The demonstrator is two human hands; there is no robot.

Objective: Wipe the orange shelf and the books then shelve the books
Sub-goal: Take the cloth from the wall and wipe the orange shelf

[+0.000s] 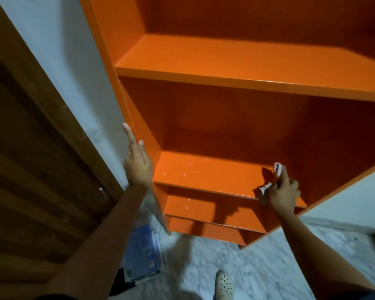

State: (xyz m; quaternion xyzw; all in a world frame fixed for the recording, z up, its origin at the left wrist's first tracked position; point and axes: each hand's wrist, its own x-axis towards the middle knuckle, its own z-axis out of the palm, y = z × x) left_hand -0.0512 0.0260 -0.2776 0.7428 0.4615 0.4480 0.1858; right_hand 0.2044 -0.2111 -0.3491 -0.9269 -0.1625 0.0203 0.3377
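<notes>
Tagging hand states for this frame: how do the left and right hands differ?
The left hand has straight fingers and holds nothing; the right hand is curled round a white cloth. The left hand lies flat against the left side of the orange shelf; the right hand is at the front right of a lower board. Both hands are bare and at about the same shelf level.

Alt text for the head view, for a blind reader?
A person's right hand grips a white cloth on a lower board of the orange shelf, at its right end, while the left hand rests with straight fingers on the shelf's left side panel. Blue books lie stacked on the pale floor, beside a wooden door.
</notes>
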